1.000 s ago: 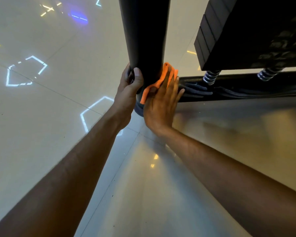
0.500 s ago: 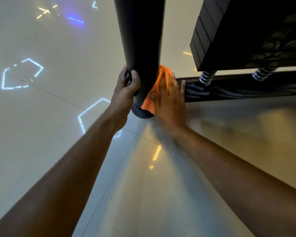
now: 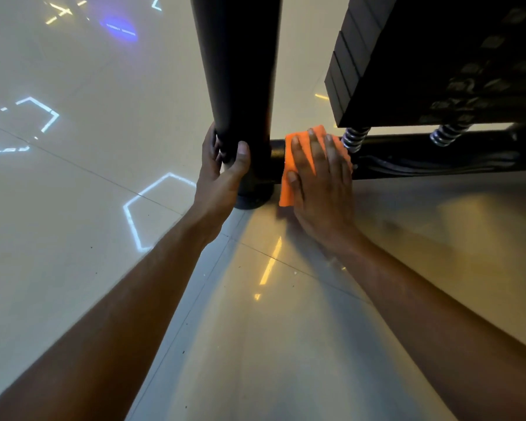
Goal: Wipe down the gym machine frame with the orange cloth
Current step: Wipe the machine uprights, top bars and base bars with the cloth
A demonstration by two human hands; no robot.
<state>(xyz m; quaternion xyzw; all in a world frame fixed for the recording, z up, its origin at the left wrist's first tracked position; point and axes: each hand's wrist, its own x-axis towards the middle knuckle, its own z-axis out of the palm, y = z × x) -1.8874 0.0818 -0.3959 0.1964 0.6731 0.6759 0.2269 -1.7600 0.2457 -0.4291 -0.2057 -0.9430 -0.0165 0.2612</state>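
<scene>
Right hand (image 3: 322,183) presses orange cloth (image 3: 289,180), moved onto base rail (image 3: 438,153)

Gym — weight stack (image 3: 438,56), machine frame (image 3: 240,71), glossy tiles (image 3: 88,223)

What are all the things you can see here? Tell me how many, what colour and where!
Upright post: one, black, centre, standing on the floor.
Low bar: one, black, running right from the post's base.
Weight stack: one, black, top right, above the bar.
Springs: two, silver, under the stack.
Orange cloth: one, draped on the bar beside the post.
Floor: shiny beige tiles with light reflections.
Left hand: grips the post.
Right hand: flat, pressing the cloth.
</scene>
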